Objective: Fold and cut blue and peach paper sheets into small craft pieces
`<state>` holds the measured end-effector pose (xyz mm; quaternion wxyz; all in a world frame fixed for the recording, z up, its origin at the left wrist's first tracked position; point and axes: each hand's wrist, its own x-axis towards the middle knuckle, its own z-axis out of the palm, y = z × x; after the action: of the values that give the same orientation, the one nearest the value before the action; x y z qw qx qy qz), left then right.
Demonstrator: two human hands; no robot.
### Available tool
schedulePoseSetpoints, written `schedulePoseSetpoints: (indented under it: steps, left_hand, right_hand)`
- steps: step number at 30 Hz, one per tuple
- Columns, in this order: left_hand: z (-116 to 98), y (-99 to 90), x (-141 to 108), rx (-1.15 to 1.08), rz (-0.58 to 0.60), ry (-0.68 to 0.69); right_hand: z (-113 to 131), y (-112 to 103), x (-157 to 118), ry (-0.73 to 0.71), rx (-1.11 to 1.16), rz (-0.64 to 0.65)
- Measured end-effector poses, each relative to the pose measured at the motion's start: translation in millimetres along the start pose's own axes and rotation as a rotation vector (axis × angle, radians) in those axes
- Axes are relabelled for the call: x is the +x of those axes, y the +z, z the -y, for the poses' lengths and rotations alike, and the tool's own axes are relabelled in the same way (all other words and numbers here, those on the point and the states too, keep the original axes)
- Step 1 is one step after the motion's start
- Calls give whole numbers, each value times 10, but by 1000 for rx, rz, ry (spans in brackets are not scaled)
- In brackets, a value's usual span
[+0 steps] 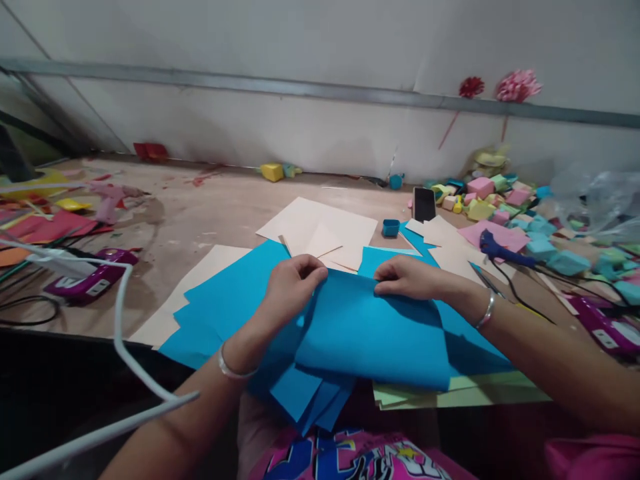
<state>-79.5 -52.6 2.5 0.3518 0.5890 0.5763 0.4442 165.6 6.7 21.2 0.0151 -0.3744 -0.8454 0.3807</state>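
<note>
A blue paper sheet [375,333] is held up by its far edge, its lower part hanging toward me. My left hand [295,283] pinches the edge near its left corner, thumb against fingers. Farther right along the same edge, my right hand [405,277] grips it in a similar pinch. Beneath and beside lie more blue sheets [235,293], fanned out and overlapping the table's near edge. Cream paper [320,223] lies just beyond my hands, with a small folded piece on it. Pale green sheets [465,393] stick out below on the right.
A small blue container [391,228] and a phone [424,203] stand beyond my right hand. Paper boxes [500,197] are heaped at right, near a blue-handled tool [505,250] and scissors [487,279]. Purple power strips [93,277] lie at both sides; a white bar [100,433] crosses lower left.
</note>
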Motion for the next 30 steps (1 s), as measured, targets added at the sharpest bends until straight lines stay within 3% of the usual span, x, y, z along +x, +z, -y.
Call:
schedulePoseSetpoints:
  steps: [7,12,16,19,23,27,30]
  left_hand:
    - [-39,70,338,-97,189,-129]
    - [-25,243,452,-67,238,-165]
    - [-29,300,428,-88,243,-167]
    - [-48,321,346,-91,223,-112]
    - [-90,383,205,-89,161,-35]
    - [-120,427,77,-109,110,5]
    - [-110,415,10,-97,95,25]
  right_hand:
    - [-547,-223,-355,127,34,-72]
    - [-802,-181,-450,118,39,-233]
    - [-922,-134,-504,103,9,-272]
    - [-849,-95,-532,73,-209,-279]
    - [-440,23,-438,-20,-505,-434]
    - [-40,183,-201,-198,-369,-511]
    - [41,256,-59,-237,-289,-488]
